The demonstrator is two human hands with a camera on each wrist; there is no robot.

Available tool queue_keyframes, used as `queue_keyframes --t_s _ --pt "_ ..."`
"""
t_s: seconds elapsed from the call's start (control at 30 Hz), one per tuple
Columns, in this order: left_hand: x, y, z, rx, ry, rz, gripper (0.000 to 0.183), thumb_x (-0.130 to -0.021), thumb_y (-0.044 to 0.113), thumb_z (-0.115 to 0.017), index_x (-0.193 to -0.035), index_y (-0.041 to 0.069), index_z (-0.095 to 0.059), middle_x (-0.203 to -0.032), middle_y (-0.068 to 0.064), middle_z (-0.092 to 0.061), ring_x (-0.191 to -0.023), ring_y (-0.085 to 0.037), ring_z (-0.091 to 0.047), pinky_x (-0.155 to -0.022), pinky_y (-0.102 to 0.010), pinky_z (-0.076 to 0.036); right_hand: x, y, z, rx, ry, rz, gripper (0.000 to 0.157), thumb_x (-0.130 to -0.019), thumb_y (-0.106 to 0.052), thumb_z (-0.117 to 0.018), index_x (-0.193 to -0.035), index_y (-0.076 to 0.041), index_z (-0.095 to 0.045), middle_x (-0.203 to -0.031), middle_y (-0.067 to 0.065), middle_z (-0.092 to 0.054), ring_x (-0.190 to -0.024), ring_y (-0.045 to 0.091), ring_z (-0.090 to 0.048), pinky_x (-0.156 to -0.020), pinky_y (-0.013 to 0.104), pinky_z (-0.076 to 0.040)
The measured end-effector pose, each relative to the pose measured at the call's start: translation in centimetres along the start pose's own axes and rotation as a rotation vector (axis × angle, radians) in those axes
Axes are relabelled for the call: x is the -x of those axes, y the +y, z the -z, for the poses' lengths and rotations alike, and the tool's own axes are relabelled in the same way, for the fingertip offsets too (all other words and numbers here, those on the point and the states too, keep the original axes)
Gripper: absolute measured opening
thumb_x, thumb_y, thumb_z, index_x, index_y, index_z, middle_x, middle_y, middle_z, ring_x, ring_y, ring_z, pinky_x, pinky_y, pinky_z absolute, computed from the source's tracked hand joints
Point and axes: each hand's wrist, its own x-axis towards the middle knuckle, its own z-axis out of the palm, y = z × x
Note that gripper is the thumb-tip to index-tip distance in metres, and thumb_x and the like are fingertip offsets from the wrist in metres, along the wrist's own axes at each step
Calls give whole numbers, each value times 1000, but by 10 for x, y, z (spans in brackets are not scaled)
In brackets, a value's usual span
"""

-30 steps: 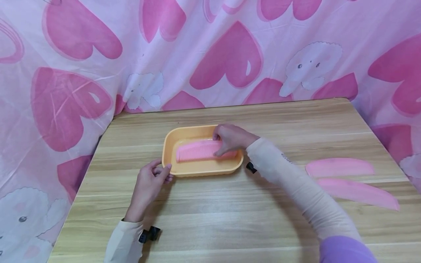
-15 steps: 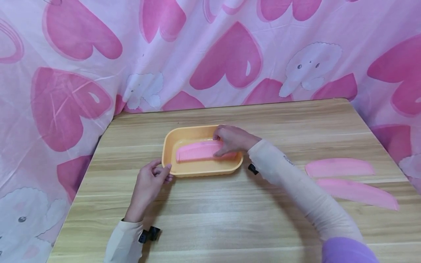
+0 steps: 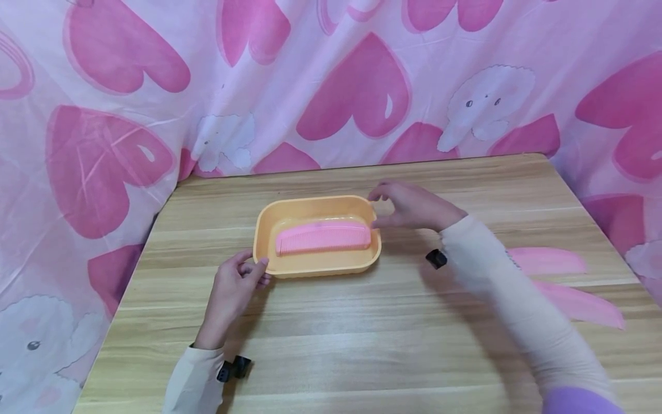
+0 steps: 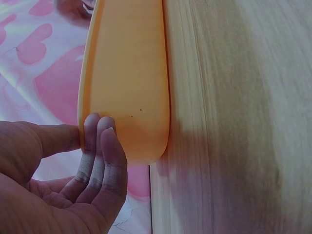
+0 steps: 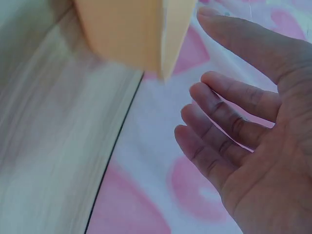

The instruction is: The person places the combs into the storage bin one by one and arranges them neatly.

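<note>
A pink comb [image 3: 323, 237] lies inside a yellow-orange plastic tray [image 3: 310, 267] on the table, its teeth toward the near side. My left hand [image 3: 235, 290] pinches the tray's near left corner, thumb over the rim and fingers against the outer wall, as the left wrist view also shows on the tray wall [image 4: 126, 68]. My right hand [image 3: 414, 207] hovers by the tray's right end, holding nothing. In the right wrist view its fingers [image 5: 214, 126] are spread and loosely bent, apart from the tray [image 5: 126, 34].
Two more pink combs lie at the right of the wooden table [image 3: 331, 339]: an upper comb [image 3: 553, 260] and a lower comb [image 3: 584, 305], both partly behind the right sleeve [image 3: 517, 305]. A pink heart-patterned cloth [image 3: 357, 86] hangs behind the table and at its sides.
My right hand has let go of the comb in the tray and moved right, out past the tray's right end. The left hand and the tray stay in place.
</note>
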Motion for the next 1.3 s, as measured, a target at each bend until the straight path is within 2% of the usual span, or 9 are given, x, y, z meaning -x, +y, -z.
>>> queue_keyframes --t_s 0.37,0.53,0.67,0.77,0.9,1.0,1.17,1.3 --pt "1 0 0 -4 -3 -7 46 -102 16 -63 -139 -8 -51 -84 -12 -73 -73 -14 -70 -69 -27 -62 67 53 34 23 74 -130 52 -83 -26 -86 -123 2 -67 -123 17 -63 -114 36 -58 -95 55 -52" --pt "0 -1 0 -3 -5 -18 45 -102 15 -63 -139 -9 -51 -83 -13 -73 -72 -14 -70 -68 -27 -62 100 80 41 19 95 -184 54 -82 -27 -88 -121 3 -67 -123 19 -61 -111 37 -59 -91 56 -52" --pt "0 -2 1 0 -7 -16 45 -102 16 -63 -139 -8 -51 -84 -13 -73 -72 -13 -70 -68 -26 -62 128 102 42 16 111 -211 53 -79 -22 -89 -120 4 -68 -122 21 -60 -110 40 -58 -89 59 -52" --pt "0 -2 1 4 -8 -18 45 -102 15 -63 -138 -9 -51 -84 -13 -73 -72 -13 -70 -68 -26 -62 151 120 40 35 125 -229 54 -75 -21 -92 -118 2 -69 -120 19 -62 -108 36 -59 -87 53 -54" --pt "0 -2 1 1 -9 -23 45 -102 16 -63 -138 -9 -52 -83 -13 -73 -72 -13 -70 -68 -26 -62 179 143 34 69 170 -250 55 -69 -22 -95 -114 -1 -71 -114 14 -67 -98 7 -59 -78 26 -53" --pt "0 -2 0 -4 -7 -25 45 -102 16 -63 -138 -9 -52 -83 -14 -73 -73 -13 -70 -68 -27 -62 198 160 29 95 206 -250 50 -66 -18 -96 -108 -2 -73 -105 11 -70 -90 -7 -54 -70 17 -50" --pt "0 -3 1 -12 -13 -20 46 -102 17 -63 -139 -8 -51 -84 -14 -73 -74 -15 -70 -69 -27 -62 223 181 21 111 244 -270 50 -58 -16 -99 -100 -3 -76 -94 6 -72 -83 -8 -53 -65 13 -46" --pt "0 -2 1 -7 -19 -28 46 -102 18 -63 -139 -8 -51 -85 -15 -73 -75 -16 -71 -69 -26 -62 236 191 15 88 251 -303 53 -55 -19 -101 -100 -3 -77 -96 10 -72 -84 -9 -51 -67 6 -41"
